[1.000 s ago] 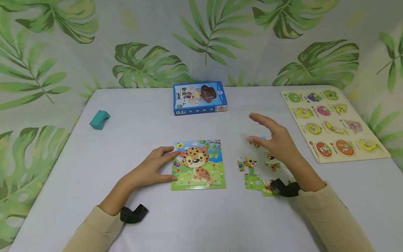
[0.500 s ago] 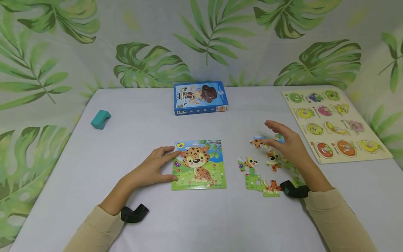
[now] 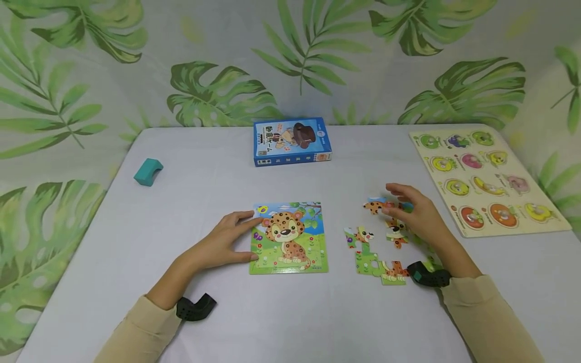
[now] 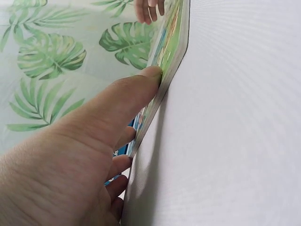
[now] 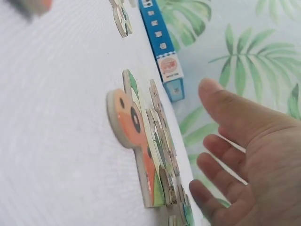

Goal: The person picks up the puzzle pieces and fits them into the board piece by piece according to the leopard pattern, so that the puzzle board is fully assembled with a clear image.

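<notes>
A square leopard picture puzzle lies flat on the white table. My left hand rests along its left side, thumb and fingers touching the edge; the left wrist view shows the thumb on the near border. To the right are loose jigsaw pieces: a green one, a spotted one with paws, a face piece and several more. My right hand hovers above the farther pieces with fingers apart and nothing held. In the right wrist view an orange spotted piece lies below that hand, which hides some pieces.
A blue game box stands at the back middle. On the right lies a wooden fruit peg board. At the left rear is a teal arched block. A leaf-patterned cloth hangs behind the table.
My right hand has moved right and slightly nearer, lowering over the loose pieces and uncovering some of them. The left hand has stayed at the puzzle's edge.
</notes>
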The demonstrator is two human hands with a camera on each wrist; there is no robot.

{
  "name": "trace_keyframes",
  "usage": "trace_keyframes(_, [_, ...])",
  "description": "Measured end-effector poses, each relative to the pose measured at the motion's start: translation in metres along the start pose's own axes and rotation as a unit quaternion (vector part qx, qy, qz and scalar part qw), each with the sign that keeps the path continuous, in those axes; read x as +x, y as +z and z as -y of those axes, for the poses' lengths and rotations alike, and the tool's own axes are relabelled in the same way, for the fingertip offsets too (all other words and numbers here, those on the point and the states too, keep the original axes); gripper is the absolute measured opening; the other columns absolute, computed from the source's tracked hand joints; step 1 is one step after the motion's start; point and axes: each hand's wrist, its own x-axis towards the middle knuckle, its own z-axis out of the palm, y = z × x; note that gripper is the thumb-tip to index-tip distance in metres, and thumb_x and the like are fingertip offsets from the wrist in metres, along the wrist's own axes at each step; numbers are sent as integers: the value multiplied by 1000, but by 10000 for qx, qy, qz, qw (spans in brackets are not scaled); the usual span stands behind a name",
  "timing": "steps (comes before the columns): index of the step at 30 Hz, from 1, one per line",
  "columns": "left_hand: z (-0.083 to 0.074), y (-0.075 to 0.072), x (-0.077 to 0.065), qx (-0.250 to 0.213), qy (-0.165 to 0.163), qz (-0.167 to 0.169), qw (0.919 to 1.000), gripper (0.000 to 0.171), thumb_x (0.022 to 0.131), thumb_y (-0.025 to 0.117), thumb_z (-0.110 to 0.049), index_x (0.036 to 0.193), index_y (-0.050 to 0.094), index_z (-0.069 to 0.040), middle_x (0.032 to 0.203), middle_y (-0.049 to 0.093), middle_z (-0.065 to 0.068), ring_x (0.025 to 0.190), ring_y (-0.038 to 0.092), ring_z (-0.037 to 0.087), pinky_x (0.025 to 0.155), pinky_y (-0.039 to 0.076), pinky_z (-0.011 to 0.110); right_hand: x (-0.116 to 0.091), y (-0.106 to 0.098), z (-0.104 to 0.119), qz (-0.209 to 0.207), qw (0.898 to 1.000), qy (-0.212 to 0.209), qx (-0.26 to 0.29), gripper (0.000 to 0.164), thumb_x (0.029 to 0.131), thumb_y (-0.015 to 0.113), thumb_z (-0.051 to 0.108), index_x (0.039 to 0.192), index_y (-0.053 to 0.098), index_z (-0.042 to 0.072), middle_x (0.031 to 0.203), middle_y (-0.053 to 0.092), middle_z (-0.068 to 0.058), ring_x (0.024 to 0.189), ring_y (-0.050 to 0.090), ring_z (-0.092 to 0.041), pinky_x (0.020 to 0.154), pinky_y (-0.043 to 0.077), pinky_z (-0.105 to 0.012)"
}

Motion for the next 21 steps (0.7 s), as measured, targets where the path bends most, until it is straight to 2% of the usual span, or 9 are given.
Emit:
trace_keyframes(12, [-1,0,1,-60,-53,52,10000,77,74,68,-48,139,35,-24,142,26,8,129,20,28,99,24,50,0,0,-8,419,9986,234,-237,57,83,64,30,132,43,8,129,43,-15,114,40,-35,90,31,-53])
trace_keyframes(16, [-1,0,1,-71,-73,52,9999,76,75,67,-48,139,35,-24,142,26,8,129,19,28,99,24,50,1,-1,-9,595,9972,379,-239,56,83,63,32,131,44,11,127,45,-13,113,40,-32,88,34,-51])
trace_keyframes(21, [-1,-1,1,-69,-78,45,9999,76,74,67,-48,139,35,-24,142,26,8,129,19,28,99,24,50,0,-3,-8,818,9955,291,-380,52,86,60,32,132,45,11,126,45,-14,111,41,-33,84,36,-52])
